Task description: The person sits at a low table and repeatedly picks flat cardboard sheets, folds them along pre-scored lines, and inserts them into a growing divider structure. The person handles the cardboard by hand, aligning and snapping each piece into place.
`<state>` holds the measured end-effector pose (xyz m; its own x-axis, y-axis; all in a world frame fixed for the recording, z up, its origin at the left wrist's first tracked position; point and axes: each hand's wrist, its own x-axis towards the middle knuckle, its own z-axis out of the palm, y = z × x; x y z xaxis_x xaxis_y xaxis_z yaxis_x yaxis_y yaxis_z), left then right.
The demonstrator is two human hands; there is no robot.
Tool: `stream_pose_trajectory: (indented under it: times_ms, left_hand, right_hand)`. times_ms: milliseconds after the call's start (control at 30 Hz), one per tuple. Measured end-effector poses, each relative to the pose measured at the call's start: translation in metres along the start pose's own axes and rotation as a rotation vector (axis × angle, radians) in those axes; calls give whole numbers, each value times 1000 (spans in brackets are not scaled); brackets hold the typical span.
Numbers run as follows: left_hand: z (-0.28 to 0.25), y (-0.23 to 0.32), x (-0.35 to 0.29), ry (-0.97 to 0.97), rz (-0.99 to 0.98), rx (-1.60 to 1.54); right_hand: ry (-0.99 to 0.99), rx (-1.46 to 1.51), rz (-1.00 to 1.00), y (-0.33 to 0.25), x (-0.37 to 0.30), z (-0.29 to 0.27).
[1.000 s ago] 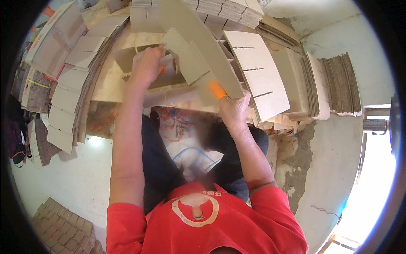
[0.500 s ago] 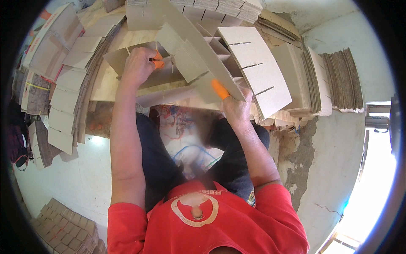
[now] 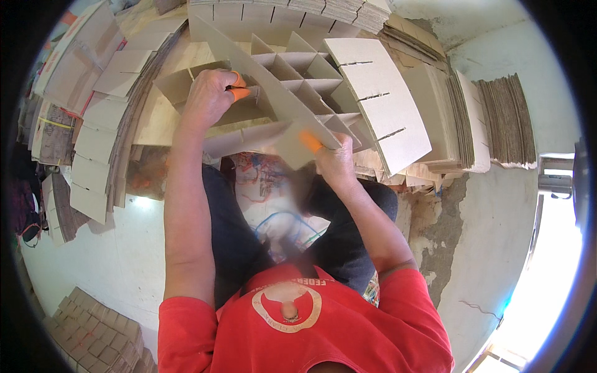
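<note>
My right hand (image 3: 336, 165), with an orange finger cover, is closed on the near end of a long cardboard strip (image 3: 264, 84). The strip runs slantwise up to the far left. My left hand (image 3: 214, 98) pinches a cardboard piece in a partly joined partition (image 3: 241, 138), its tips in orange covers. Which edge the fingers grip is partly hidden. Just behind the strip stands a cardboard grid of square cells (image 3: 305, 78). Beside it leans a slotted cardboard sheet (image 3: 379, 99).
Stacks of slotted sheets line the left side (image 3: 102, 133) and the right side (image 3: 435, 118). A further pile (image 3: 348, 9) is at the back. An open cardboard box (image 3: 81, 68) stands at the far left. More bundled cardboard (image 3: 93, 329) sits low at the left.
My right hand has moved left and slightly nearer with the long strip, whose far end swung left. More of the grid of cells now shows behind it. My left hand has barely moved.
</note>
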<state>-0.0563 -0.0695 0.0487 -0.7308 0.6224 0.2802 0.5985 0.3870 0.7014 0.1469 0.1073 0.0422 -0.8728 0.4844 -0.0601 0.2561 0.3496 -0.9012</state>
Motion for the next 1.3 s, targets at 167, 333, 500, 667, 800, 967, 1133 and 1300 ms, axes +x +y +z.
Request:
stream_pose_trajectory:
  times_ms: [167,333,500,667,800,967,1133,1300]
  left_hand:
    - [-11,4,-4,236,-75,-84]
    - [-34,-25,-2,594,19,373]
    - [-32,23,-20,289,6,79]
    - [-9,45,-60,-54,-49,129]
    - [11,29,-62,19,45,230]
    - [20,30,-59,76,30,196]
    - [19,23,-58,70,44,201]
    - [21,24,-58,62,73,180]
  right_hand:
    - [173,-218,-388,-12,-3,-6]
    - [77,-488,-577,-74,-7,-29]
    - [-162,-753,-660,-76,21,-21]
    - [-207,-633,-668,-81,47,-27]
    - [-199,-589,-640,-86,46,-22]
    - [-263,-658,-454,-82,37,-19]
    - [-250,-675,-548,-74,34,-28]
    - [-247,-539,-606,-61,25,-23]
